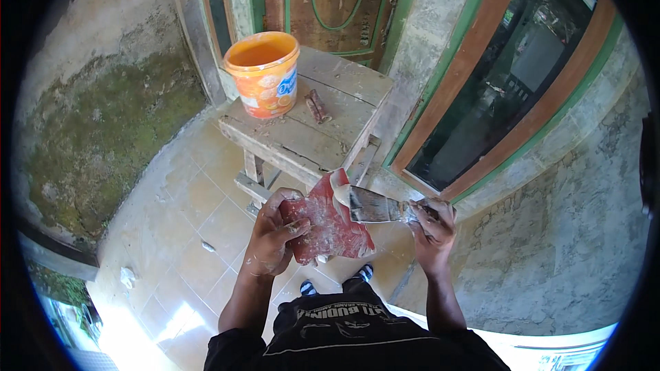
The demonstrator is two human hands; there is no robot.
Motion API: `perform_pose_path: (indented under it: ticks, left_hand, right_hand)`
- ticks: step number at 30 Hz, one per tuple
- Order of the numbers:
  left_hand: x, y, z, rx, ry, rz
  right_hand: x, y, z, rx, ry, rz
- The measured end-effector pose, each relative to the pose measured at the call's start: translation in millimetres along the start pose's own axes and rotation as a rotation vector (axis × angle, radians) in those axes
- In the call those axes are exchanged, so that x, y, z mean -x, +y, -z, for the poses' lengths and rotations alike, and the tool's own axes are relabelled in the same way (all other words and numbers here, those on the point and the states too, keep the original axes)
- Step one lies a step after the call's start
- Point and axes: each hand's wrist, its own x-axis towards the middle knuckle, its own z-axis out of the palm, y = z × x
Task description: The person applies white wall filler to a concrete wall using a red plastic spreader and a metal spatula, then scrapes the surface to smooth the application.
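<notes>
My left hand grips the left side of a worn red sheet smeared with white, its thumb lying across the face. A putty knife is in my right hand, whose fingers wrap its handle. The wide, stained blade points left and meets the sheet's upper right part. A lump of off-white paste sits at the blade's edge, against the sheet. Both hands are in front of my body at about the same height, and white smears mark the fingers.
Ahead stands a wooden bench bearing an orange bucket and a small rolled brownish piece. Behind it is a wooden door with green trim. A glass window and rough grey wall lie right; a mossy wall lies left.
</notes>
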Motion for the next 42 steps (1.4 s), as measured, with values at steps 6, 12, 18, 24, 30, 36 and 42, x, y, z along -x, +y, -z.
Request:
perform_pose_path:
  ticks: [6, 12, 18, 24, 30, 36, 42]
  left_hand:
    - [-27, -17, -22, -0.264, 0.128, -0.3]
    - [-46, -44, -59, -0.419, 0.048, -0.381]
    - [-50, -75, -83, -0.65, -0.318, -0.375]
    - [-67, -79, -99, -0.637, -0.375, -0.117]
    - [-89, -75, -105, -0.31, -0.318, 0.219]
    - [-104, -76, -110, -0.1, -0.29, 0.312]
    - [-124, -95, -118, 0.0, -0.261, 0.24]
  right_hand:
    - [17, 12, 28, -0.387, 0.012, -0.438]
    - [24, 9, 64, -0.517, -0.202, -0.761]
    - [32, 19, 80, -0.575, -0.189, -0.848]
    - [36, 36, 85, -0.679, -0.021, -0.848]
    - [28, 52, 74, 0.05, 0.113, -0.388]
    - [32, 69, 85, 0.368, 0.183, -0.231]
    - [40, 82, 112, 0.39, 0.209, -0.347]
